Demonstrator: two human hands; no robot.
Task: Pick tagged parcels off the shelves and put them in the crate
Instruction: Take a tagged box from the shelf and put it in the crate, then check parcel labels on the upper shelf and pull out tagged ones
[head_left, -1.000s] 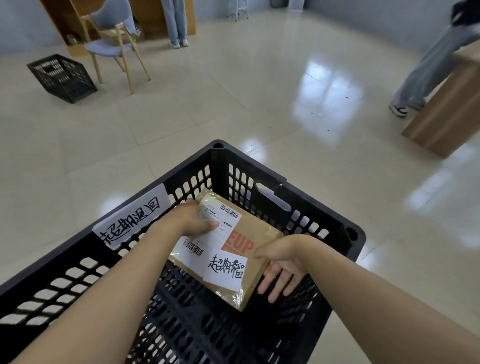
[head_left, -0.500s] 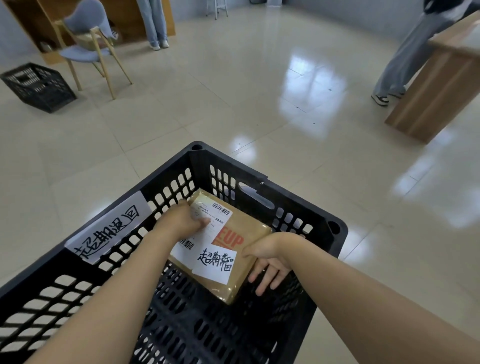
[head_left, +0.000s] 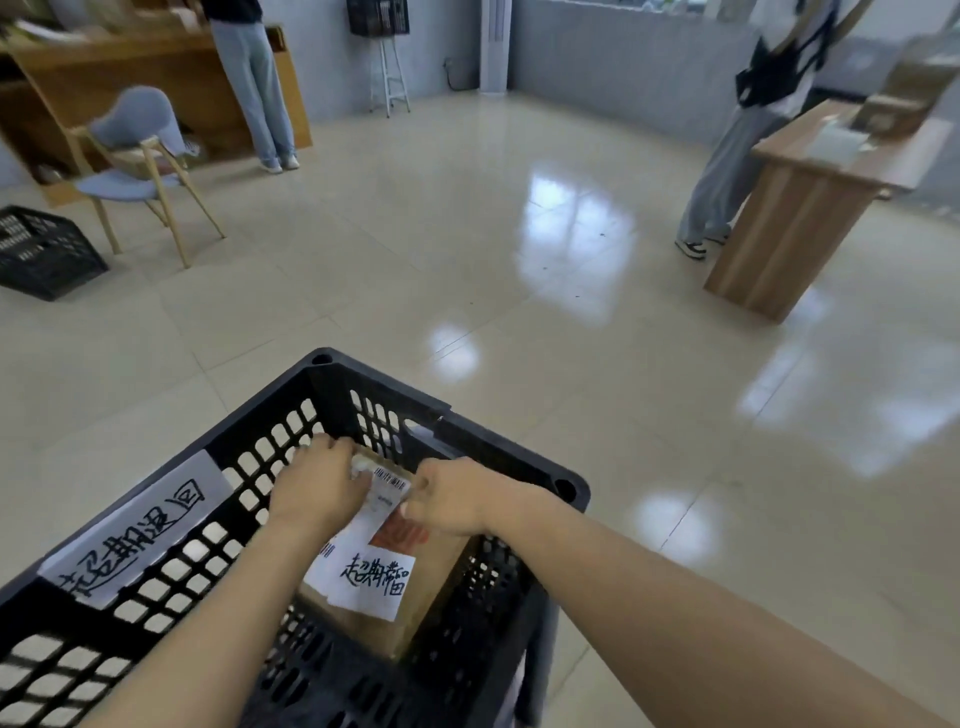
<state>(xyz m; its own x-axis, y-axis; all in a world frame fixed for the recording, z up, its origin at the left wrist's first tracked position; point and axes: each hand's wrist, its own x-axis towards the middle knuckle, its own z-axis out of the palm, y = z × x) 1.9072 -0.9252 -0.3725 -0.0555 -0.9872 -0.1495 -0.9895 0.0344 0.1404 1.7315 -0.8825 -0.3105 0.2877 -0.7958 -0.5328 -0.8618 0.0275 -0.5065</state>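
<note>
A brown parcel (head_left: 415, 597) with a shipping label and a white handwritten tag lies inside the black slotted crate (head_left: 447, 421), against its far right corner. My left hand (head_left: 314, 488) rests on the parcel's far left edge with fingers curled over it. My right hand (head_left: 447, 501) grips the parcel's far right part, fingers closed on its upper edge. A white handwritten paper label (head_left: 135, 535) is fixed on the crate's left wall. The parcel's far end is hidden under both hands.
A second black crate (head_left: 41, 252) sits on the floor at far left beside a blue chair (head_left: 137, 150). One person stands at the wooden shelves (head_left: 104, 83) at back left, another at a wooden counter (head_left: 810, 197) on the right. Glossy tiled floor lies between.
The parcel has gone lower and further into the crate. Both hands slid up to its far edge. The view has tilted up, showing more of the room.
</note>
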